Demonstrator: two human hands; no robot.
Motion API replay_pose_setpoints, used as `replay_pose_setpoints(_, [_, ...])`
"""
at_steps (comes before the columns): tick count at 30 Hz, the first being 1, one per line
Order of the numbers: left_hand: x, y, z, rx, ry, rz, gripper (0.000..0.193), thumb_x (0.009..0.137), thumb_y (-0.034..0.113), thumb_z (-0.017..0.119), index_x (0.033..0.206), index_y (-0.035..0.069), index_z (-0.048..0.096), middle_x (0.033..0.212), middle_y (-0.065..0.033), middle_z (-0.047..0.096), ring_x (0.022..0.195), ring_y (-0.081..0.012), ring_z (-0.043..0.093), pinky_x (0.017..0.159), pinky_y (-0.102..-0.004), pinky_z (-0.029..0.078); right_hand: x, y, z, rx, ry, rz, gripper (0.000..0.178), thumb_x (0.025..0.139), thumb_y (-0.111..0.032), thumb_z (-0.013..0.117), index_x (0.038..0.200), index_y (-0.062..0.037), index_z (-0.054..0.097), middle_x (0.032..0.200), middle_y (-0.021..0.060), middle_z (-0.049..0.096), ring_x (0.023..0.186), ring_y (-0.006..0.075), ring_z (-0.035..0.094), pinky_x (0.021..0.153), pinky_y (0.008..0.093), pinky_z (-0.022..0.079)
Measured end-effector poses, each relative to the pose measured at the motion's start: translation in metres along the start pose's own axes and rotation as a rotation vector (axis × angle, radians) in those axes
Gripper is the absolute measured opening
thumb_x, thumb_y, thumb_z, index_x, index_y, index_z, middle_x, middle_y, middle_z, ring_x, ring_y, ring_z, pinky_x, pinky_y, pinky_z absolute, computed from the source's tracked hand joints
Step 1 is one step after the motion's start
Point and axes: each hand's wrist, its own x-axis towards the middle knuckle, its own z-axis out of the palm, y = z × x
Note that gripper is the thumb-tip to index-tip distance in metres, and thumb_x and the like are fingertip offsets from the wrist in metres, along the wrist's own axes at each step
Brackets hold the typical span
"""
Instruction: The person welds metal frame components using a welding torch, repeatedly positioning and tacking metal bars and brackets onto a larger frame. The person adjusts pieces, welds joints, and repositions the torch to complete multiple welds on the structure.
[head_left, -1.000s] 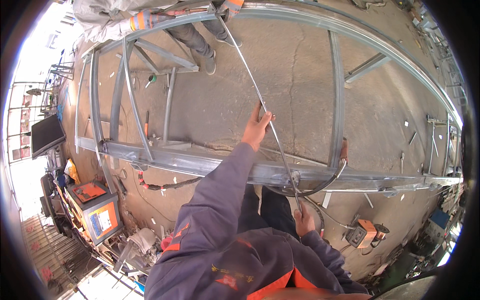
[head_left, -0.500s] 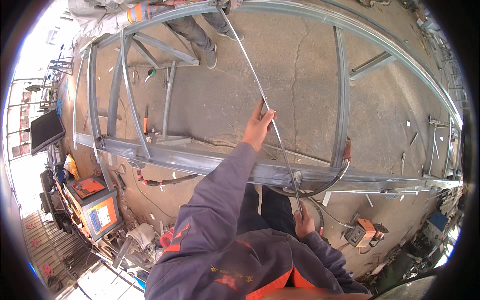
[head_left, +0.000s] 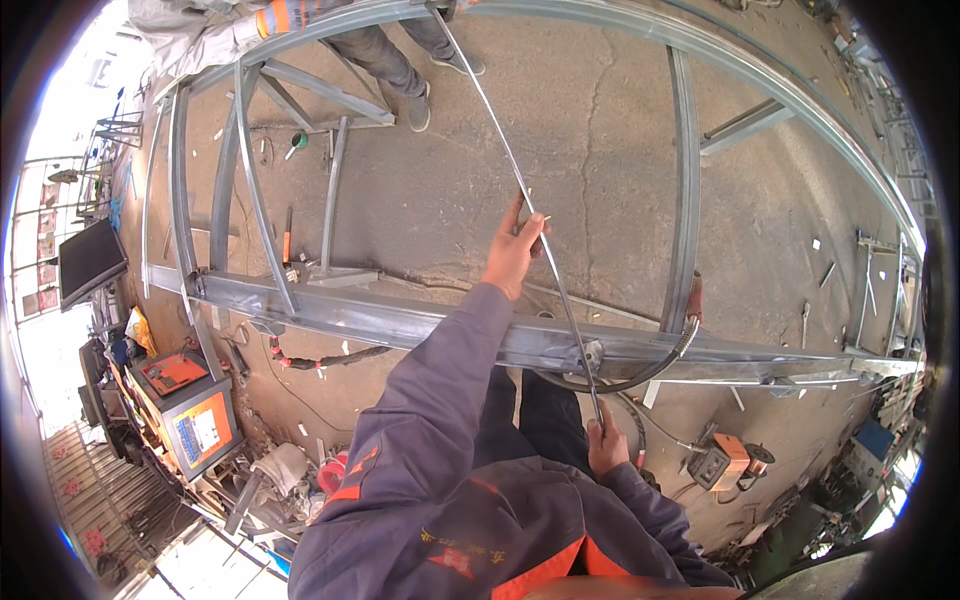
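Observation:
A long, thin metal rod (head_left: 487,108) slants across the steel frame, from the far rail down past the near rail. My left hand (head_left: 515,248) is closed around its middle, above the floor inside the frame. A small yellowish tip pokes out by the fingers; what it belongs to is too small to tell. Close to my body, my right hand (head_left: 608,445) is closed on the rod's near end, just below the near rail (head_left: 430,325). At the rod's far end, by the far rail (head_left: 345,17), another person's gloved hand or tool is partly cut off.
Steel uprights and diagonal braces (head_left: 682,190) join the rails. A black cable (head_left: 640,385) loops over the near rail at right. An orange wire-feeder machine (head_left: 722,462) stands on the floor at right, an orange-and-grey cabinet (head_left: 185,415) at left. A co-worker's legs (head_left: 385,65) show beyond the frame.
The view has shifted very slightly. Both my hands keep their hold on the rod in nearly the same place.

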Motion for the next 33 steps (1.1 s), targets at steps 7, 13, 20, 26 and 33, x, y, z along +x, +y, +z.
replay_pose_setpoints(7, [0.0004,0.0018,0.0008,0.022,0.004,0.032,0.074,0.103,0.024,0.068,0.166,0.013,0.031,0.095,0.0006,0.066,0.074,-0.0053,0.05,0.066,-0.0244,0.043,0.0036,0.0004,-0.0024,-0.003,-0.012,-0.012,0.051,0.105,-0.026,0.054,0.15,-0.0036,0.05,0.121,0.0346,0.067,0.112,0.0518,0.066,0.093,0.0505,0.053])
replay_pose_setpoints(13, [-0.0043,0.0004,0.0037,0.072,0.003,0.013,0.073,0.103,0.025,0.066,0.164,0.007,0.031,0.099,-0.0007,0.067,0.087,-0.0077,0.058,0.069,-0.0268,0.045,0.0002,0.0057,-0.0003,-0.001,-0.025,-0.006,0.05,0.105,-0.026,0.053,0.149,-0.0029,0.05,0.125,0.0341,0.066,0.117,0.0504,0.064,0.097,0.0503,0.052])
replay_pose_setpoints(20, [-0.0026,-0.0001,0.0033,-0.001,0.001,0.008,0.074,0.103,0.022,0.068,0.166,0.012,0.029,0.094,0.0006,0.065,0.075,-0.0052,0.05,0.067,-0.0242,0.043,-0.0002,0.0022,-0.0029,0.004,-0.035,-0.011,0.05,0.105,-0.027,0.052,0.15,-0.0024,0.049,0.127,0.0338,0.065,0.118,0.0498,0.064,0.099,0.0497,0.052])
replay_pose_setpoints(26, [-0.0037,0.003,0.0029,0.016,-0.015,0.005,0.074,0.103,0.024,0.067,0.165,0.009,0.03,0.097,-0.0004,0.066,0.081,-0.0065,0.054,0.069,-0.0247,0.044,0.002,0.0019,-0.0035,-0.004,-0.039,-0.034,0.051,0.106,-0.028,0.052,0.15,-0.0024,0.049,0.127,0.0339,0.065,0.118,0.0503,0.064,0.098,0.0495,0.052])
replay_pose_setpoints(33, [-0.0035,0.0038,0.0019,0.03,-0.014,0.01,0.075,0.103,0.025,0.068,0.165,0.008,0.03,0.096,-0.0008,0.067,0.08,-0.007,0.055,0.071,-0.0258,0.045,0.002,0.0046,-0.0019,0.0,-0.042,-0.011,0.05,0.106,-0.029,0.052,0.15,-0.0037,0.049,0.125,0.0345,0.065,0.117,0.0508,0.064,0.097,0.0504,0.052])
